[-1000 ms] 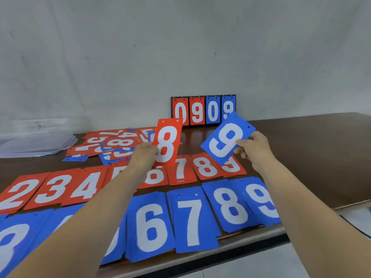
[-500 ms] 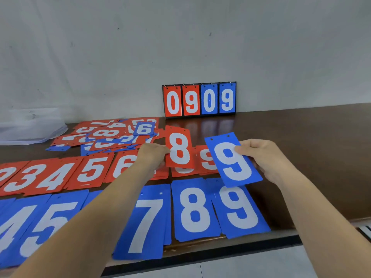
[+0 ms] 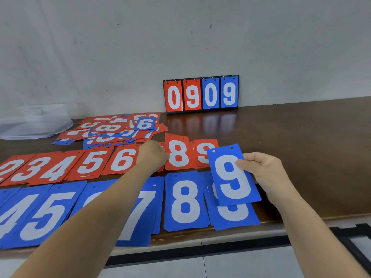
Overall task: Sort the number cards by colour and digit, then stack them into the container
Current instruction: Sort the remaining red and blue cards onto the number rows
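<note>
Sorting looks well along. The right hand [image 3: 265, 173] pinches a blue plastic 9 card [image 3: 232, 175] above the blue 9 pile [image 3: 234, 216]; the left hand [image 3: 154, 155] grips a red plastic 8 card [image 3: 177, 152] by its edge. Beyond the left hand, a mixed card heap [image 3: 112, 131] awaits sorting, and the clear plastic container [image 3: 36, 121] seems unused.

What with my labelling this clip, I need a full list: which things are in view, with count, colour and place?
red sorted piles: digits 2 to 6, 8, 9 showing, middle row
blue sorted piles: 4, 5, 7, 8, 9 readable, near edge
red 8 card: one, beside red 9 pile
blue 9 card: one, over blue 9 pile
unsorted heap: one, red and blue mixed, behind red row
scoreboard: one, black frame, reads 0909, at wall
clear plastic item: one, far left, blurred
table: one, dark brown
left hand: grips red 8 card
right hand: pinches blue 9 card
</note>
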Demonstrator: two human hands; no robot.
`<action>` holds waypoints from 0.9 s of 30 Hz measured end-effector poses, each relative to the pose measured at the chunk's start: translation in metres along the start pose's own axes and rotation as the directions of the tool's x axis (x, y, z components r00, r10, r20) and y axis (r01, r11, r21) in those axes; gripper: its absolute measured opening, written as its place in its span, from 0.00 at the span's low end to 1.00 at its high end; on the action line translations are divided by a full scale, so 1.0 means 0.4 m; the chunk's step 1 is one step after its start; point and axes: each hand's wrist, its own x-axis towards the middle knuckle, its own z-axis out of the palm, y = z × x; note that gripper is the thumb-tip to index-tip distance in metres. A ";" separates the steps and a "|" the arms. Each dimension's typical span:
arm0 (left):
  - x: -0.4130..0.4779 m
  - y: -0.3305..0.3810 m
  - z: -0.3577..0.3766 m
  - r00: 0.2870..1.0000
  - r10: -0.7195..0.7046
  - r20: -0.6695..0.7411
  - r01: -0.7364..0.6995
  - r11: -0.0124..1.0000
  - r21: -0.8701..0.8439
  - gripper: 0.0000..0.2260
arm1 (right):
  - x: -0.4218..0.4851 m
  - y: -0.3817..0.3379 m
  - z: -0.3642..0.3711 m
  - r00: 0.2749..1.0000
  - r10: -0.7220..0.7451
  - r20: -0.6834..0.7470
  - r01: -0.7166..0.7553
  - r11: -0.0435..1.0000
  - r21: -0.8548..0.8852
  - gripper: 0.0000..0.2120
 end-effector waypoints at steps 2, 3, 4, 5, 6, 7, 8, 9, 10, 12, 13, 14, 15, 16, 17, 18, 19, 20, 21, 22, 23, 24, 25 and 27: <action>0.006 0.002 0.007 0.998 0.041 -0.038 -0.036 0.992 0.124 0.09 | -0.008 0.005 -0.002 1.000 -0.008 -0.011 0.008 1.000 0.003 0.06; 0.007 0.003 0.010 0.997 0.062 -0.043 -0.054 0.986 0.157 0.08 | -0.012 0.008 -0.002 1.000 -0.018 -0.020 0.019 1.000 0.004 0.06; 0.005 0.006 0.013 0.996 0.073 -0.049 -0.062 0.978 0.198 0.08 | -0.017 0.011 -0.003 0.999 -0.029 -0.028 0.029 1.000 0.004 0.06; 0.003 0.007 0.015 0.995 0.080 -0.059 -0.065 0.971 0.230 0.07 | -0.023 0.014 -0.001 0.999 -0.037 -0.035 0.037 0.999 0.003 0.06; 0.000 0.009 0.017 0.994 0.086 -0.061 -0.068 0.964 0.257 0.07 | -0.028 0.018 0.001 0.998 -0.041 -0.039 0.041 0.999 -0.005 0.05; 0.003 0.008 0.023 0.993 0.105 -0.061 -0.083 0.953 0.291 0.06 | -0.032 0.023 0.004 0.998 -0.046 -0.043 0.045 0.999 -0.020 0.05; 0.002 0.010 0.025 0.991 0.116 -0.060 -0.092 0.948 0.305 0.06 | -0.035 0.030 0.008 0.997 -0.052 -0.049 0.049 0.998 -0.046 0.05; 0.001 0.012 0.027 0.990 0.122 -0.064 -0.096 0.944 0.314 0.06 | -0.037 0.038 0.013 0.996 -0.060 -0.060 0.054 0.994 -0.091 0.04; -0.001 0.015 0.027 0.991 0.123 -0.061 -0.097 0.939 0.330 0.06 | -0.038 0.047 0.016 0.994 -0.077 -0.075 0.063 0.984 -0.169 0.04; -0.001 0.017 0.028 0.990 0.130 -0.056 -0.102 0.930 0.354 0.06 | -0.040 0.063 0.021 0.984 -0.141 -0.112 0.086 0.914 -0.396 0.04; -0.002 0.018 0.026 0.989 0.140 -0.056 -0.111 0.927 0.359 0.07 | -0.043 0.067 0.023 0.975 -0.180 -0.130 0.093 0.861 -0.501 0.04; -0.006 0.020 0.023 0.988 0.145 -0.057 -0.114 0.923 0.366 0.09 | -0.047 0.069 0.025 0.967 -0.215 -0.139 0.098 0.812 -0.575 0.06; -0.010 0.022 0.020 0.986 0.155 -0.063 -0.120 0.919 0.375 0.11 | -0.048 0.071 0.026 0.961 -0.242 -0.137 0.105 0.772 -0.626 0.08; -0.016 0.023 0.015 0.984 0.165 -0.073 -0.125 0.915 0.384 0.12 | -0.049 0.072 0.026 0.957 -0.258 -0.131 0.108 0.740 -0.664 0.10; -0.021 0.022 0.012 0.979 0.183 -0.087 -0.136 0.910 0.392 0.14 | -0.048 0.073 0.027 0.956 -0.265 -0.126 0.109 0.718 -0.688 0.12; -0.026 0.021 0.008 0.973 0.206 -0.100 -0.151 0.905 0.399 0.16 | -0.045 0.074 0.027 0.956 -0.268 -0.120 0.112 0.710 -0.695 0.13; -0.029 0.019 0.005 0.967 0.230 -0.110 -0.169 0.902 0.398 0.18 | -0.042 0.074 0.028 0.956 -0.271 -0.113 0.120 0.712 -0.692 0.13; -0.031 0.016 0.003 0.962 0.248 -0.118 -0.185 0.903 0.388 0.20 | -0.039 0.074 0.028 0.955 -0.276 -0.106 0.131 0.716 -0.686 0.13; -0.032 0.012 0.000 0.957 0.262 -0.124 -0.200 0.906 0.373 0.22 | -0.035 0.070 0.029 0.954 -0.283 -0.097 0.144 0.720 -0.679 0.13; -0.035 0.010 -0.003 0.954 0.271 -0.125 -0.212 0.910 0.355 0.24 | -0.032 0.064 0.033 0.953 -0.289 -0.088 0.158 0.725 -0.670 0.14; -0.036 0.007 -0.008 0.952 0.278 -0.126 -0.222 0.914 0.340 0.25 | -0.026 0.058 0.038 0.952 -0.295 -0.076 0.173 0.729 -0.662 0.14; -0.039 0.006 -0.012 0.951 0.282 -0.125 -0.229 0.917 0.326 0.25 | -0.020 0.050 0.044 0.951 -0.302 -0.062 0.188 0.730 -0.657 0.14; -0.041 0.003 -0.017 0.950 0.285 -0.130 -0.233 0.921 0.313 0.26 | -0.012 0.039 0.053 0.950 -0.310 -0.044 0.206 0.724 -0.658 0.14; -0.039 -0.009 -0.036 0.946 0.286 -0.152 -0.234 0.929 0.288 0.26 | 0.009 0.011 0.082 0.944 -0.331 -0.003 0.242 0.697 -0.675 0.14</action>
